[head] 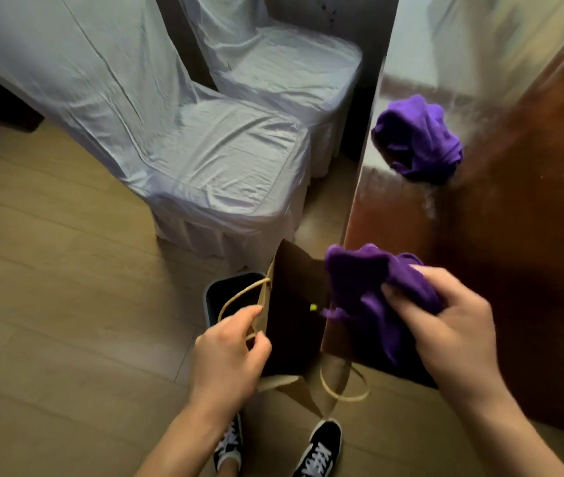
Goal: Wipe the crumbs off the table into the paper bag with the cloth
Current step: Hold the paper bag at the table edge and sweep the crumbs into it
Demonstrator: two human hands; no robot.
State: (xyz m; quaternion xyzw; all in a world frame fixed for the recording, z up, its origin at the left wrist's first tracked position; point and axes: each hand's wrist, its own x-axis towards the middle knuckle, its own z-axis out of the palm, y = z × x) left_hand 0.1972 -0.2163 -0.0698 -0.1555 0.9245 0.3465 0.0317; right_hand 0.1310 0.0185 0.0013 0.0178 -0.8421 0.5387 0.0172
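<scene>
My right hand (452, 325) grips a bunched purple cloth (366, 287) at the near left edge of the glossy dark wooden table (532, 253). Part of the cloth hangs over the open mouth of a brown paper bag (291, 321), which sits below the table edge. My left hand (229, 352) pinches the bag's left rim and rope handle and holds the mouth open. A small yellow-green crumb (313, 307) shows against the dark inside of the bag. A pale smear of crumbs or dust (430, 204) lies further up the table.
A second crumpled purple cloth (418, 139) lies on the table near its left edge. Two chairs in white covers (225, 160) stand left of the table. A small dark bin (225, 290) stands on the wooden floor behind the bag. My shoes (322, 445) are below.
</scene>
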